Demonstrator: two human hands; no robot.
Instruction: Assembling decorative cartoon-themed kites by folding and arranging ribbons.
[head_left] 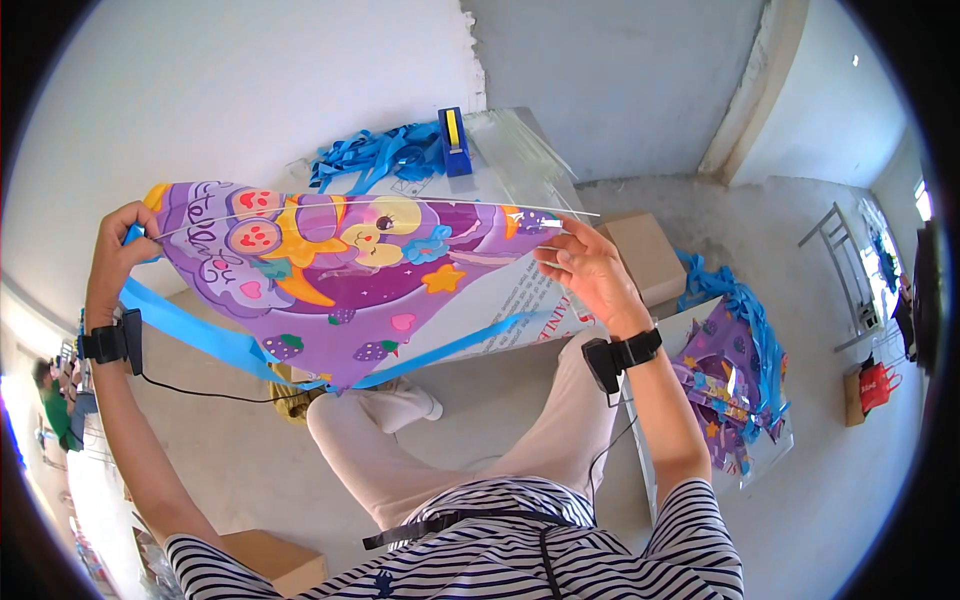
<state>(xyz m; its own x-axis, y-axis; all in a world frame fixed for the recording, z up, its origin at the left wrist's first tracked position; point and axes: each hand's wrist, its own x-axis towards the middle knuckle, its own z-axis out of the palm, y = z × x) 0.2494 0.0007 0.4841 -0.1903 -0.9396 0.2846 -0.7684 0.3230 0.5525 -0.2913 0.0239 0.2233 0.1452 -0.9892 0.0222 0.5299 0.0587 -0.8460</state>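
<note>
Stretched out between my hands is a purple, diamond-like kite (pixel 375 275) of thin printed sheet, with a cartoon animal, stars and hearts on it. A slender white rod (pixel 430 203) runs along its upper part, its right end sticking out past the kite. My left hand (pixel 122 250) is closed on the kite's left corner, with a bit of blue there. At the right corner my right hand (pixel 590 268) holds the edge between thumb and fingers, the other fingers loosely bent. A blue ribbon tail (pixel 195 325) hangs below and behind the kite.
A table ahead bears a heap of blue ribbons (pixel 375 155), a blue tape dispenser (pixel 455 145) and thin clear rods (pixel 515 150). To the right lie more printed kites (pixel 715 370) with blue ribbons. Cardboard boxes (pixel 640 250) stand nearby; a person (pixel 62 405) is far left.
</note>
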